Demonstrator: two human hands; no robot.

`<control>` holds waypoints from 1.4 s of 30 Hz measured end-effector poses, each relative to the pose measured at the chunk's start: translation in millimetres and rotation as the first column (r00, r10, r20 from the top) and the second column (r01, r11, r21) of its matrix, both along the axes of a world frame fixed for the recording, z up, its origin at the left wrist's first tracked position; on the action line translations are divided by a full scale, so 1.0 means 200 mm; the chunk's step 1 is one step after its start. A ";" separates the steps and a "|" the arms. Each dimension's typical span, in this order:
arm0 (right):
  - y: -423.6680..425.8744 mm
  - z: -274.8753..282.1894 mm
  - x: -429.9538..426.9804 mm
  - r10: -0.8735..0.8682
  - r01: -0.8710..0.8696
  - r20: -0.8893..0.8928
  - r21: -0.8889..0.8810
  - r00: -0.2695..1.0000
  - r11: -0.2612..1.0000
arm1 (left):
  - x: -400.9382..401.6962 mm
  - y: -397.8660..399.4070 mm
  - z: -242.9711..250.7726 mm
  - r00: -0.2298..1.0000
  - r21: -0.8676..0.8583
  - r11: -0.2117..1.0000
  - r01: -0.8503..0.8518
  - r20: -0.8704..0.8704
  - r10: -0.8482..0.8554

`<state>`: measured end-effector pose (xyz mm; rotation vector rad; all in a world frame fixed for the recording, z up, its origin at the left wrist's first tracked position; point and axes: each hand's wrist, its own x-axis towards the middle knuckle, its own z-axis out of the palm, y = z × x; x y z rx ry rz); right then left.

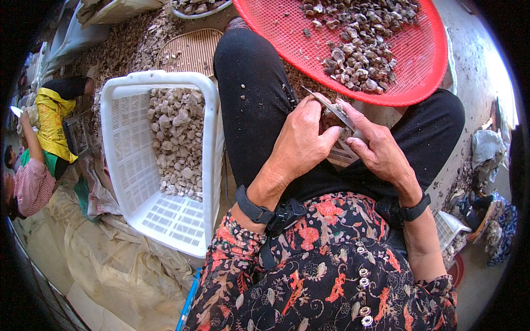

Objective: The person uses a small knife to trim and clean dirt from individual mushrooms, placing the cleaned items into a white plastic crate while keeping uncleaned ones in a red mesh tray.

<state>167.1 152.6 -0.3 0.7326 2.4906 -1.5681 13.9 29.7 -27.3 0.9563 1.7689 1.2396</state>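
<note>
Above my lap, my two hands meet around a knife with a narrow metal blade (340,116). My right hand (379,151) grips the knife at its lower end, and the blade slants up and left across the fingers. My left hand (301,134) is curled close against the blade, pinching a small pale lump (334,108) mostly hidden behind metal and fingers. Just beyond my hands, a red plastic sieve basket (285,31) carries rough grey-brown pieces (362,53). Left of my thigh, a white plastic crate (118,124) holds many pale brown lumps (178,136).
A round slatted mat (190,47) lies beyond the crate, with scraps (140,45) strewn over the floor. At far left sits another person (35,182) holding a knife (16,111). Plastic sheeting (120,256) covers ground at lower left. A small white basket (449,229) stands at right.
</note>
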 end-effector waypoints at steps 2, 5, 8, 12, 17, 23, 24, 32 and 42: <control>0.00 0.00 0.00 0.002 -0.002 -0.007 0.012 1.000 1.000 | 0.00 0.00 -0.01 1.000 0.018 1.000 -0.002 -0.018 0.003; 0.00 0.01 -0.01 0.005 -0.005 0.008 0.015 1.000 1.000 | 0.00 0.00 -0.01 0.999 0.020 1.000 0.002 -0.036 -0.001; 0.00 0.01 -0.01 0.001 -0.001 0.021 0.004 1.000 1.000 | 0.00 0.00 0.00 1.000 0.019 1.000 0.005 -0.029 -0.004; 0.00 0.01 -0.01 0.008 -0.008 0.047 0.005 0.999 1.000 | 0.00 0.00 0.00 0.999 0.017 1.000 0.008 -0.034 -0.007; 0.00 -0.01 0.00 0.012 -0.012 0.005 0.024 1.000 1.000 | 0.00 0.00 -0.01 0.999 0.014 1.000 0.017 -0.042 -0.016; 0.01 -0.01 0.00 0.016 -0.016 0.035 0.008 0.999 1.000 | 0.00 0.00 0.00 0.997 0.028 0.999 0.021 -0.078 -0.018; 0.01 0.00 0.00 0.016 -0.016 0.036 0.006 0.999 1.000 | 0.00 -0.01 -0.01 0.997 0.026 0.999 0.021 -0.076 -0.019; 0.00 -0.04 0.02 0.015 -0.015 0.013 0.001 1.000 1.000 | 0.00 0.00 0.01 0.999 0.033 0.999 0.039 0.012 -0.039; 0.00 -0.02 0.01 -0.003 0.004 0.042 -0.029 0.999 1.000 | 0.00 -0.01 -0.02 0.996 0.018 0.998 0.063 -0.068 -0.062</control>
